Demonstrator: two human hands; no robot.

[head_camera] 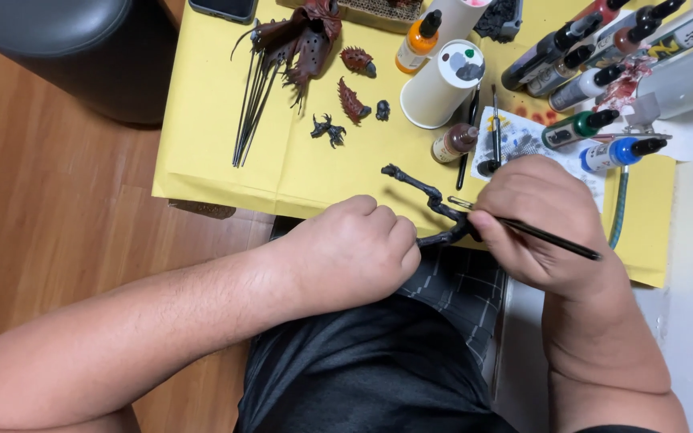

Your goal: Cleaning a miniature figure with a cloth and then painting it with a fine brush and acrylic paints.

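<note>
My left hand is closed around the lower end of a thin black model part, a jointed limb that sticks up toward the yellow sheet. My right hand grips a slim black paintbrush, its metal ferrule and tip touching the black part near its middle. The handle points right and slightly down. Both hands hover over my lap at the near edge of the yellow paper.
On the yellow paper lie a brown winged model piece, thin dark rods, spiky red-brown parts, small black bits, an upturned paper cup, several paint dropper bottles and a stained paper palette. Wooden floor lies left.
</note>
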